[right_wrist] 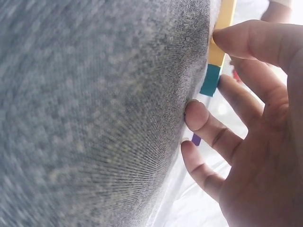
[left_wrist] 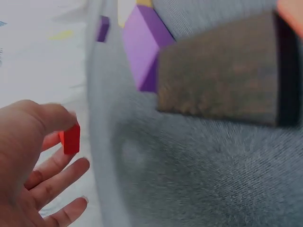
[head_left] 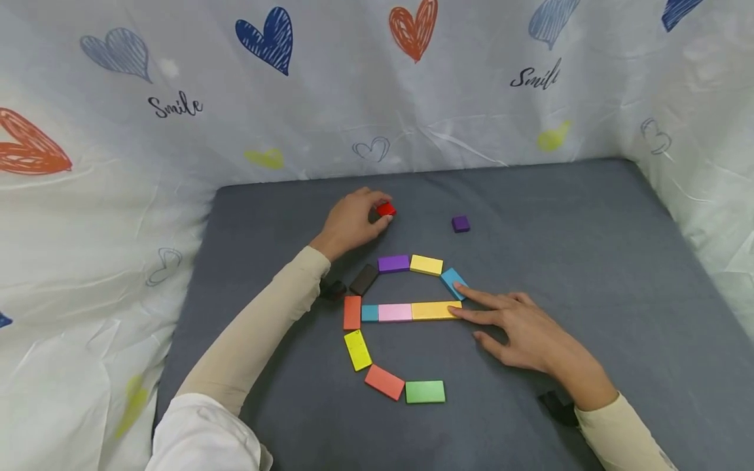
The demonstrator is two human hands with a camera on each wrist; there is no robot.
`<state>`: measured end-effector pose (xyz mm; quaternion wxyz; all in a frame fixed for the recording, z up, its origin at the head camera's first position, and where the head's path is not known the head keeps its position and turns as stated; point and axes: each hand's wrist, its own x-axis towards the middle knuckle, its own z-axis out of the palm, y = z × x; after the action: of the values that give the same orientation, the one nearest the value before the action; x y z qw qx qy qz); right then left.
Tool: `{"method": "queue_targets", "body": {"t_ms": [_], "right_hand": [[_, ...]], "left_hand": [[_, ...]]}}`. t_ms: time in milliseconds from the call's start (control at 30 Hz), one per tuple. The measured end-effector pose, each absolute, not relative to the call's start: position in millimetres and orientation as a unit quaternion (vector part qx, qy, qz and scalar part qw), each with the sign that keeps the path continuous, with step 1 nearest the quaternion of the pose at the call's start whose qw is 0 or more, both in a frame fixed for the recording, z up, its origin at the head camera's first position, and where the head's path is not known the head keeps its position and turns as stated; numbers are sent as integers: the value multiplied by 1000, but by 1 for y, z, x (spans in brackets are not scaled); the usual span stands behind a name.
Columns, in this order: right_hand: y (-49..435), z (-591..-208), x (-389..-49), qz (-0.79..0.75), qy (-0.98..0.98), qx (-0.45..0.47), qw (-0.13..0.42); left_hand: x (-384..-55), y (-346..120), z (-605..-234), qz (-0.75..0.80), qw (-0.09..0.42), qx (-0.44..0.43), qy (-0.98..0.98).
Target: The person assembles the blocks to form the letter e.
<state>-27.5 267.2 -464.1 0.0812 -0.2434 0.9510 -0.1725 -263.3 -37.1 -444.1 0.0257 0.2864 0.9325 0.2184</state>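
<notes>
My left hand (head_left: 353, 222) pinches a small red block (head_left: 386, 209) between thumb and fingers near the cloth's back edge; the left wrist view also shows this red block (left_wrist: 71, 139). The fingers of my right hand (head_left: 524, 333) are mostly straight. One fingertip touches the blue block (head_left: 449, 279), another the right end of an orange-yellow block (head_left: 432, 311). That block continues a straight row with a pink block (head_left: 394, 313) and a teal block (head_left: 370, 313). Around the row curve dark brown (head_left: 364, 280), purple (head_left: 393, 264), yellow (head_left: 426, 265) and orange (head_left: 352, 313) blocks.
A small purple block (head_left: 461, 224) lies alone towards the back. The lower curve has a bright yellow block (head_left: 357, 350), a coral block (head_left: 385, 382) and a green block (head_left: 425, 392). Grey cloth (head_left: 589, 248) covers the table; a printed white sheet (head_left: 330, 104) hangs behind.
</notes>
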Motion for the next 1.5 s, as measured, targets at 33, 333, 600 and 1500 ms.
{"method": "queue_targets", "body": {"t_ms": [33, 333, 600, 1500], "right_hand": [[267, -464, -28, -173, 951, -243, 82], [268, -463, -27, -168, 952, -239, 91], [267, -463, -28, -163, 953, -241, 86], [265, -463, -27, -196, 948, -237, 83]], "left_hand": [[-260, -39, -441, 226, 23, 288, 930], [-219, -45, -411, 255, -2, 330, 909], [-172, -35, -398, 243, -17, 393, 886], [-50, 2, -410, 106, 3, 530, 842]]}}
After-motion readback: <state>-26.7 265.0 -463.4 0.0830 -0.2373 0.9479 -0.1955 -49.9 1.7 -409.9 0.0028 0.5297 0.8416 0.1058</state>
